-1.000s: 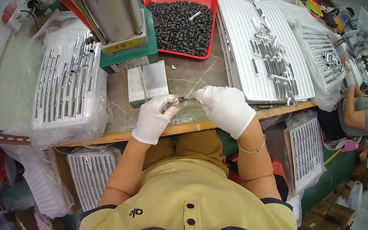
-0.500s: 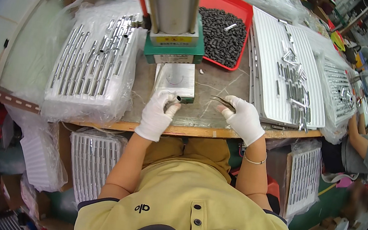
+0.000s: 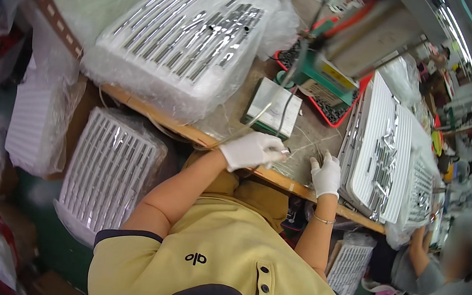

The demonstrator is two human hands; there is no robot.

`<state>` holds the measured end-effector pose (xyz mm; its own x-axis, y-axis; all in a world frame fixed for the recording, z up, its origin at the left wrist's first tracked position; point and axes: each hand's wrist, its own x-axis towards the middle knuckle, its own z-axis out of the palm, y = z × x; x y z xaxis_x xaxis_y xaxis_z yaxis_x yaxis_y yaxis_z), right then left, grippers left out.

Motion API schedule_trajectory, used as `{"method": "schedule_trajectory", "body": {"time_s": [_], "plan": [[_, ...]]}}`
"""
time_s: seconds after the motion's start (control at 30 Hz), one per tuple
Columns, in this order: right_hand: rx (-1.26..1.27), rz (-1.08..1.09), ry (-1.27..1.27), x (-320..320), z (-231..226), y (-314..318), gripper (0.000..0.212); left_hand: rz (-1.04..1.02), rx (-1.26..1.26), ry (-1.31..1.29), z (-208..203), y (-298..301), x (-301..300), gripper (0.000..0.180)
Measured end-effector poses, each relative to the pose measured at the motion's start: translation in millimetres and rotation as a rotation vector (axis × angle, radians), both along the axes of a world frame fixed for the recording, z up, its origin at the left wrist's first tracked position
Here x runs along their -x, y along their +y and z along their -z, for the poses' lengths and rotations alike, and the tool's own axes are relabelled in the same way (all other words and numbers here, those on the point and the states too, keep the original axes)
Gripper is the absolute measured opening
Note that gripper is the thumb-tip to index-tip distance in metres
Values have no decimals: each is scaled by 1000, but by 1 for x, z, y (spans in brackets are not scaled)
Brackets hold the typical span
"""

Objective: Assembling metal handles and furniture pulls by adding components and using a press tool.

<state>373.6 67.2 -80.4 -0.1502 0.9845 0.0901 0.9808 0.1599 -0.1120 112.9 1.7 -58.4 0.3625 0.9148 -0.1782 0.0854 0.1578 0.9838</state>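
My left hand [image 3: 252, 151], in a white glove, is closed with a short shiny metal tube [image 3: 285, 152] at its fingertips, just above the table's front edge. Across a small gap, my right hand [image 3: 326, 177], also gloved, is closed around a pair of tweezers [image 3: 320, 156]. The tweezers' tips point away from me. Beyond my left hand sits a pale metal block [image 3: 273, 107] on the table, beside the green base of a press [image 3: 323, 81].
White ribbed trays with chrome tubes stand left [image 3: 156, 70] and right [image 3: 371, 166]. Behind the press is a red tray [image 3: 334, 124] of black pieces. A hose [image 3: 299, 66] hangs before the press. Another person [image 3: 422, 258] works at far right.
The view has swung to the left, so the press and block now appear farther right. My left hand has turned, its fingers now pointing right; both hands keep their hold.
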Motion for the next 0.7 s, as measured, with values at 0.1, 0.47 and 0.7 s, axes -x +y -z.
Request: {"method": "schedule_trajectory", "body": {"time_s": [0.1, 0.47, 0.7], "plan": [[-107, -137, 228, 9, -8, -2, 40, -146, -227, -2, 29, -3, -26, 25], [298, 119, 808, 60, -37, -31, 12, -193, -408, 289, 34, 1, -46, 24], [13, 29, 231, 44, -14, -18, 18, -470, -785, 592, 45, -22, -18, 32]]}}
